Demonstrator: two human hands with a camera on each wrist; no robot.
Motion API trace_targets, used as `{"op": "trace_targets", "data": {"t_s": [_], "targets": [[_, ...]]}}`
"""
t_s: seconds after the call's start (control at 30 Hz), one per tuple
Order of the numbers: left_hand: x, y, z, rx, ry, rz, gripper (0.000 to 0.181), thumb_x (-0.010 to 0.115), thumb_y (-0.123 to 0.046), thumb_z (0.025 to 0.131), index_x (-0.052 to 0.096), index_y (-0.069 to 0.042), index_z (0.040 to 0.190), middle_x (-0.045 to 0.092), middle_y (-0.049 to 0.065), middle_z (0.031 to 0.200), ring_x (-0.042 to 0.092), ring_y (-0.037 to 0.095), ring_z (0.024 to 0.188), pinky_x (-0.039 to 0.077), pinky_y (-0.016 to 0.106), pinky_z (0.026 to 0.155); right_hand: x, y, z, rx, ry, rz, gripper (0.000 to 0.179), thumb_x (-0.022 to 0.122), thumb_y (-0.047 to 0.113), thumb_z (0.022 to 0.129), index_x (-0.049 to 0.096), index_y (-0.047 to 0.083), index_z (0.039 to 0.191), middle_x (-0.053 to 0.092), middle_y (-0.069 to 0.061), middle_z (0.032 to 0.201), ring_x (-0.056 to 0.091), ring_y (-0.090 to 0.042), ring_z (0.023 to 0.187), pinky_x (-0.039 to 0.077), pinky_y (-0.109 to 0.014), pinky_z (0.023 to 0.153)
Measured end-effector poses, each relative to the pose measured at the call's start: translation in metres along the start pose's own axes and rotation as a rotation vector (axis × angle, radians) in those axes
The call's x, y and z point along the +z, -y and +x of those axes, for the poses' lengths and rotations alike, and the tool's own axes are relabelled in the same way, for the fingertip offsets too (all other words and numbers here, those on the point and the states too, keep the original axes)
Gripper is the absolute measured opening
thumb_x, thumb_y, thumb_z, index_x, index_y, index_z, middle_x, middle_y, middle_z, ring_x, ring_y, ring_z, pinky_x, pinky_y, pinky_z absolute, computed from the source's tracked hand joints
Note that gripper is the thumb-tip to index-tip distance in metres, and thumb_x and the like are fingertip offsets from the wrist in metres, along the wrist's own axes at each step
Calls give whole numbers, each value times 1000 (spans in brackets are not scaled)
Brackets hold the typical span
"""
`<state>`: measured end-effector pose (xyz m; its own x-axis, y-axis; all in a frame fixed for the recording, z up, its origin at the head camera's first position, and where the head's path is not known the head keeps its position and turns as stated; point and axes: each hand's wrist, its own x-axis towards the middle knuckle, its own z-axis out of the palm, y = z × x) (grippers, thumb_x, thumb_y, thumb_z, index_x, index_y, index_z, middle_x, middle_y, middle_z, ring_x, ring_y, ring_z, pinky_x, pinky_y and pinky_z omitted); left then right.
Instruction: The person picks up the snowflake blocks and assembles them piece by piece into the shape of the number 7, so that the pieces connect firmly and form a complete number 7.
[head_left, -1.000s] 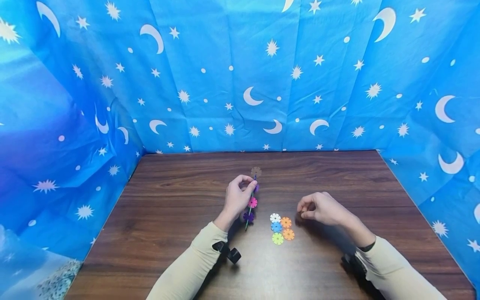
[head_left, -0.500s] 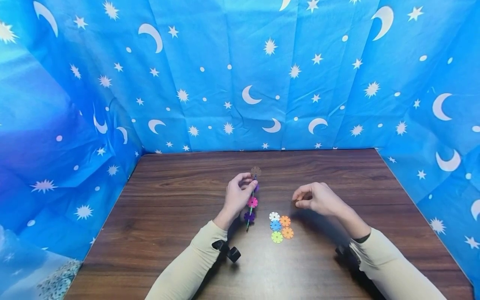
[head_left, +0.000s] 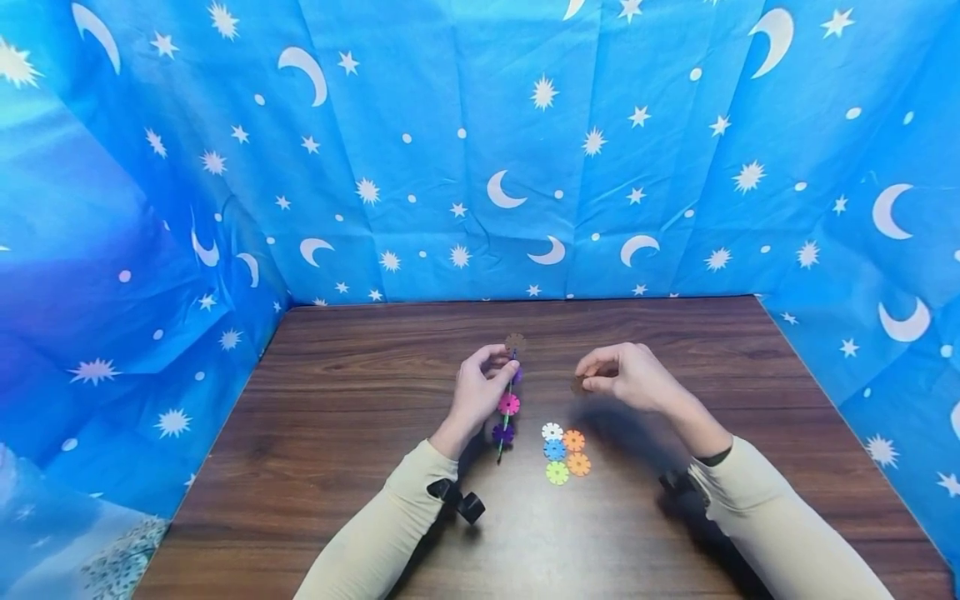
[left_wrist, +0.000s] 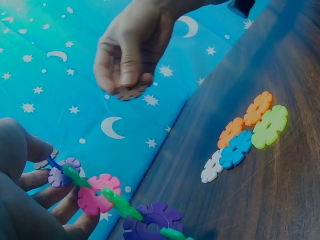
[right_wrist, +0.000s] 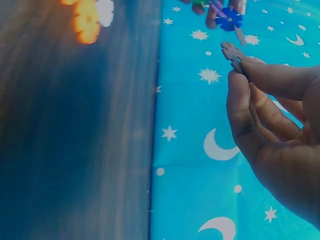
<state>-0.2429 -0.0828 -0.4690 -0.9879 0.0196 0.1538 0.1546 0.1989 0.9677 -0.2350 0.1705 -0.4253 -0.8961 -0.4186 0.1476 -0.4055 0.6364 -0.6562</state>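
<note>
My left hand (head_left: 480, 387) holds a chain of interlocking notched discs near its far end. Along the chain are a brown disc (head_left: 515, 342), a pink disc (head_left: 509, 404) and a dark purple disc (head_left: 503, 433). Green discs (left_wrist: 121, 204) stand edge-on between the others, and a lilac disc (left_wrist: 64, 172) sits by the left fingers. My right hand (head_left: 633, 377), raised to the right of the chain, pinches a single brown notched disc (right_wrist: 233, 56) between thumb and fingers. A gap separates this disc from the chain in the head view.
Loose notched discs lie grouped on the wooden table (head_left: 337, 517) between the forearms: white (head_left: 552, 431), blue (head_left: 554, 449), yellow-green (head_left: 557, 472) and two orange discs (head_left: 578, 463). A blue curtain (head_left: 420, 167) with moons and stars borders the table's back and sides.
My right hand has moved away from the body and leftward, bringing the brown disc closer to the chain. The left hand stays nearly where it was, and the loose discs lie unmoved.
</note>
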Motion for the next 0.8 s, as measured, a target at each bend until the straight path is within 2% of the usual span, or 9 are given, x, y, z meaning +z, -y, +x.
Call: {"op": "trace_targets", "data": {"t_s": [0.2, 0.37, 0.57, 0.8], "targets": [[1, -1, 1, 15, 8, -9, 29, 71, -11, 88, 65, -1, 115, 70, 16, 102, 67, 16, 85, 55, 24, 77, -3, 10, 15, -19, -31, 18, 12, 74, 10, 85, 74, 16, 95, 70, 6, 79, 66, -9, 73, 50, -25, 61], [5, 3, -2, 9, 20, -28, 29, 72, -9, 87, 66, 0, 113, 70, 17, 102, 67, 22, 90, 55, 24, 79, -5, 12, 19, -18, -57, 37, 12, 74, 10, 86, 74, 17, 96, 71, 5, 80, 68, -9, 75, 52, -27, 63], [7, -1, 1, 9, 31, -43, 27, 70, -8, 88, 65, 1, 113, 70, 16, 102, 65, 14, 84, 54, 20, 74, -11, 11, 27, -34, -118, 23, 13, 74, 12, 86, 75, 18, 97, 72, 4, 83, 68, -11, 76, 51, -28, 64], [2, -5, 2, 4, 29, -55, 25, 70, -7, 89, 65, 2, 112, 69, 17, 102, 65, 11, 83, 54, 20, 72, -9, 9, 35, -37, -168, 109, 13, 74, 10, 86, 75, 14, 98, 74, -1, 85, 70, -12, 76, 54, -24, 63]]}}
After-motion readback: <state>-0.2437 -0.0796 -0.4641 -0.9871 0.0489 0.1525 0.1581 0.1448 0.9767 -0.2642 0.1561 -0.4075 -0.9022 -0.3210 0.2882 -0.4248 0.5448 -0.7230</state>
